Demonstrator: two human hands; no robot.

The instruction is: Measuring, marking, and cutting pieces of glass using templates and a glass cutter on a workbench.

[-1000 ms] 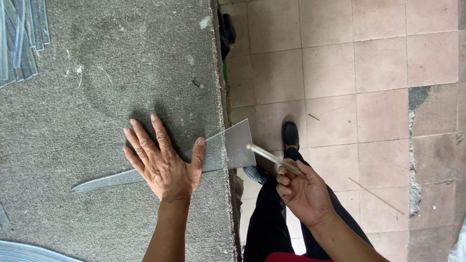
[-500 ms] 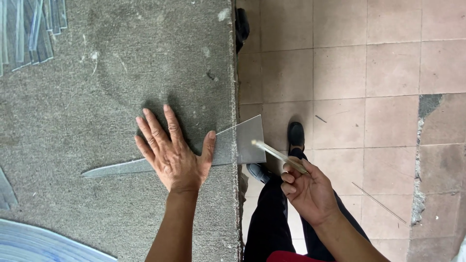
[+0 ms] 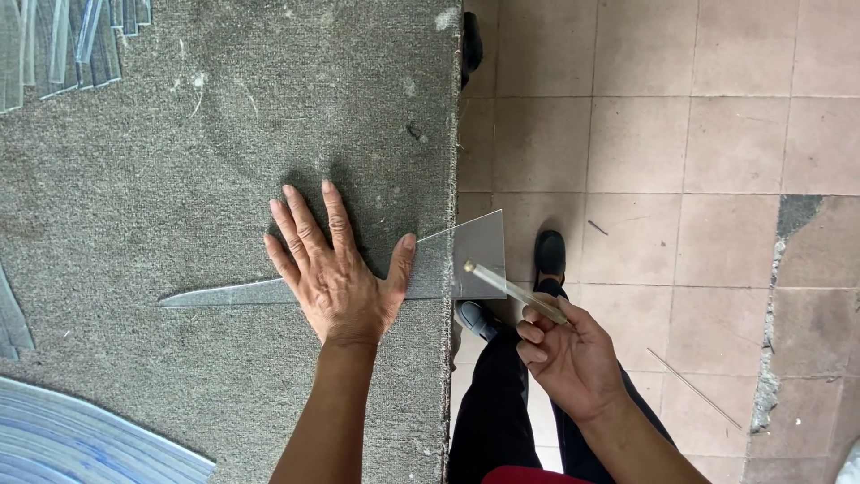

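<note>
A long thin triangular piece of clear glass (image 3: pixel 448 260) lies on a grey carpeted table (image 3: pixel 179 161), its wide end sticking out past the table's right edge. My left hand (image 3: pixel 336 273) lies flat on it with fingers spread, pinning it to the carpet. To the right of the edge, my right hand (image 3: pixel 569 354) grips a slim glass cutter (image 3: pixel 515 289) with a brass head. The cutter's head touches the overhanging part of the glass near its lower edge.
Narrow glass strips (image 3: pixel 63 40) lie at the table's top left. Stacked curved glass sheets (image 3: pixel 81 444) sit at the bottom left. Right of the table is a tiled floor (image 3: pixel 681 143), with my dark trousers and shoes (image 3: pixel 548 255) below the edge.
The view has shifted slightly, so the hands and glass sit a little further right in the picture. The cutter's head has stayed at the overhanging glass, and my left hand keeps pressing down.
</note>
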